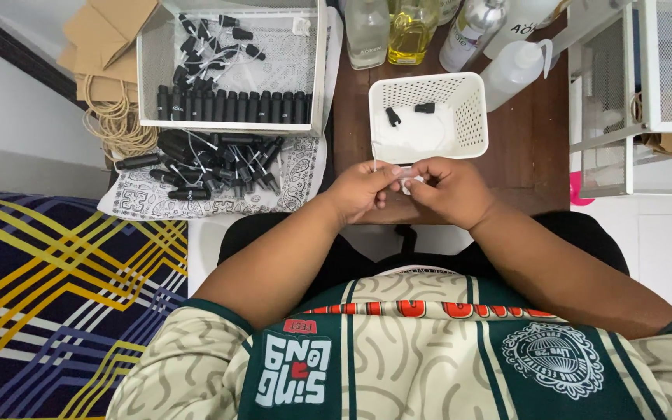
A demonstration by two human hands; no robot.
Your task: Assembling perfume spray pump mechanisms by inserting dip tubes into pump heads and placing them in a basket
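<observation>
My left hand and my right hand meet at the near edge of the dark wooden table, just in front of a white perforated basket. Both pinch a small white part between the fingertips; a thin white tube sticks up by my left fingers. The basket holds two small black caps and something white at its bottom.
A pile of black dropper tops lies on a patterned cloth at the left. Behind it a white tray holds a row of black caps. Bottles stand at the back, a wire rack at the right.
</observation>
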